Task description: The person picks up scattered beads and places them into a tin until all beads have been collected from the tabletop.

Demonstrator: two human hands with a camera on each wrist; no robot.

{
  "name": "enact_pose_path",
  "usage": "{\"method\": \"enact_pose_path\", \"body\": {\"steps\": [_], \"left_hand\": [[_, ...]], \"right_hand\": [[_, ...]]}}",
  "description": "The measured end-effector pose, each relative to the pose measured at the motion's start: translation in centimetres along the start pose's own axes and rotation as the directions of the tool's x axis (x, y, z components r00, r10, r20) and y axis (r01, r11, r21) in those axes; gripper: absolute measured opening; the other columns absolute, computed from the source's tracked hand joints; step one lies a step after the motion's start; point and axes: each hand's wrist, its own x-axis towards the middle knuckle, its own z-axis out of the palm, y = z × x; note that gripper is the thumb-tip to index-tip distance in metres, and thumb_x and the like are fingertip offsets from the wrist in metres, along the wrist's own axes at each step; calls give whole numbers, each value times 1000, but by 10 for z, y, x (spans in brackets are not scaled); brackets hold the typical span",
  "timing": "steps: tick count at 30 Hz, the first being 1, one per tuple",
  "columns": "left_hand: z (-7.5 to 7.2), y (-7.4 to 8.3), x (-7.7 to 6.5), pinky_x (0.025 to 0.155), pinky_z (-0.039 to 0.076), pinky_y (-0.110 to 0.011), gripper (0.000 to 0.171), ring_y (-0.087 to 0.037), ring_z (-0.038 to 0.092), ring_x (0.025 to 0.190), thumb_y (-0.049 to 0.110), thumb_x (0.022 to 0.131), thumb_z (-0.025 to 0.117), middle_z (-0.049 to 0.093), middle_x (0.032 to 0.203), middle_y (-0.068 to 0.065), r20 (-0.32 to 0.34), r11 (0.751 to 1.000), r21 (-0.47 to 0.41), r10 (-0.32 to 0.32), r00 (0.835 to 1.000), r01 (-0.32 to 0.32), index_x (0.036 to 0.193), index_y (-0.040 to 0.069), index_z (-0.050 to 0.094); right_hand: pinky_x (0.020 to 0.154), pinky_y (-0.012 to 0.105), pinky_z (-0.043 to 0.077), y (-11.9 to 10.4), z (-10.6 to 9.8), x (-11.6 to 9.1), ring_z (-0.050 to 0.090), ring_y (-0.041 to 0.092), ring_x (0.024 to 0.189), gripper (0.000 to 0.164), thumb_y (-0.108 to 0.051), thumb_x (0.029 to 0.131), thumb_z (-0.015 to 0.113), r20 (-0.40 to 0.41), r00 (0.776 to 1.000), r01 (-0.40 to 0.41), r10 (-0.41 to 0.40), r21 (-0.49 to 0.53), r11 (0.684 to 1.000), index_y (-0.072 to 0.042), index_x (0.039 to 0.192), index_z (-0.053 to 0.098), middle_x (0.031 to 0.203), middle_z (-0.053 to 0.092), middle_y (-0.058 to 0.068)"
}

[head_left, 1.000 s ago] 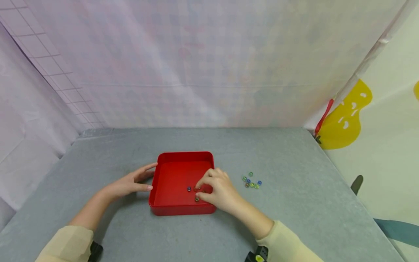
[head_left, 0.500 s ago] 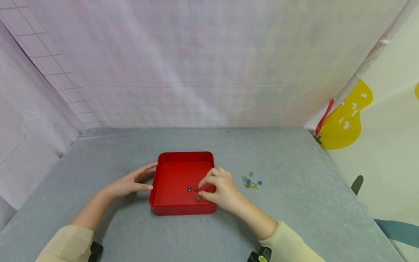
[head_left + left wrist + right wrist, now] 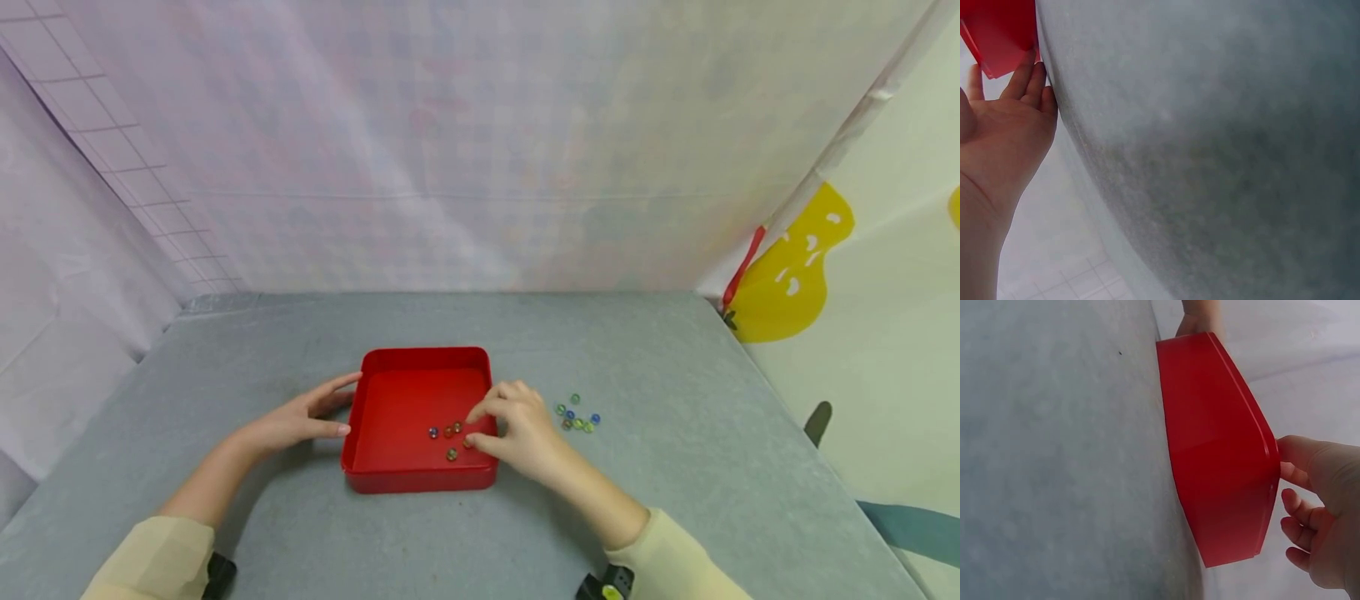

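Note:
A square red tray [image 3: 405, 396] lies on the grey cloth. My left hand [image 3: 296, 423] touches its left wall, fingers straight and thumb apart; the left wrist view has those fingertips against the red wall [image 3: 1007, 37]. Several glass marbles are inside the tray near its right front, among them a bluish one [image 3: 433, 432], an orange one [image 3: 448, 432] and a greenish one [image 3: 452, 454]. My right hand [image 3: 525, 432] is over the tray's right wall, thumb and index finger parted, with the thumb tip beside an amber marble [image 3: 467, 443]. The right wrist view hides the marbles behind the tray wall [image 3: 1222, 444].
To the right of the tray, several green, blue and yellowish marbles [image 3: 577, 423] lie in a loose cluster on the grey table cloth [image 3: 660, 367]. A pale curtain [image 3: 450, 167] hangs along the back edge. Patterned cloth [image 3: 885, 350] covers the right side.
My right hand has drawn back to the right, its thumb and index finger parting, and more marbles show in the tray. My left hand and the tray have stayed in place.

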Motion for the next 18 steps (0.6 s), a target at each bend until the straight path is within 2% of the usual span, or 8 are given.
{"method": "enact_pose_path", "body": {"steps": [8, 18], "left_hand": [[0, -1, 0, 100, 32, -60, 77, -42, 20, 139, 19, 91, 65, 23, 153, -21, 7, 1000, -7, 8, 1000, -8, 154, 16, 20], [1, -1, 0, 100, 34, -59, 77, -42, 20, 138, 19, 91, 65, 23, 153, -22, 4, 1000, -6, 18, 1000, -18, 154, 16, 20]], "right_hand": [[84, 41, 38, 4, -7, -1, 47, 11, 89, 16, -19, 79, 81, -18, 1000, 2, -2, -9, 1000, -14, 92, 74, 91, 60, -2], [85, 41, 38, 11, -15, -4, 49, 11, 91, 15, -16, 77, 82, -66, 998, 2, -4, -36, 999, -15, 90, 74, 90, 58, -9]]}}
